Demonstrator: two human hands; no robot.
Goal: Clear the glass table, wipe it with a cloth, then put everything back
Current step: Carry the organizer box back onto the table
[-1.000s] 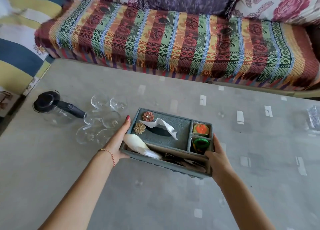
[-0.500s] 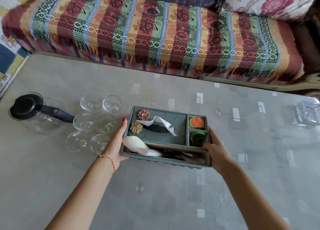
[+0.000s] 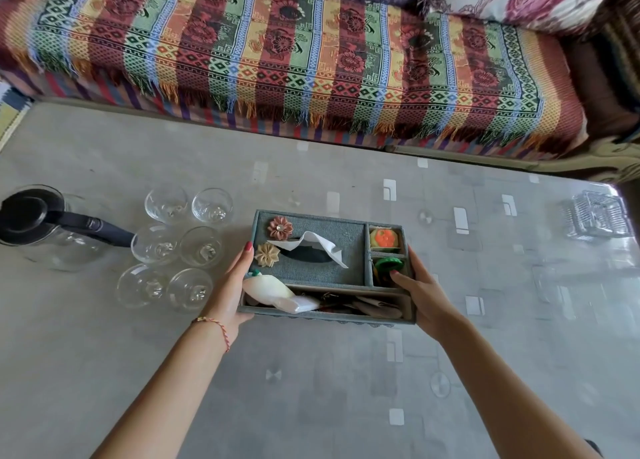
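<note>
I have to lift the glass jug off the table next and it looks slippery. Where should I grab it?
Probably by the black handle, reached from the jug's right side. The glass jug stands upright with the handle jutting toward the six glasses, so come from above to avoid knocking them.

I see a glossy, smooth glass table (image 3: 346, 406), a matt grey-green cloth-covered organiser box (image 3: 322, 275) with a white paper tissue (image 3: 311, 245), six clear shiny drinking glasses (image 3: 173, 247), a black-plastic-lidded clear jug (image 3: 45, 233) and a coarse woven striped sofa throw (image 3: 294, 56).
</note>
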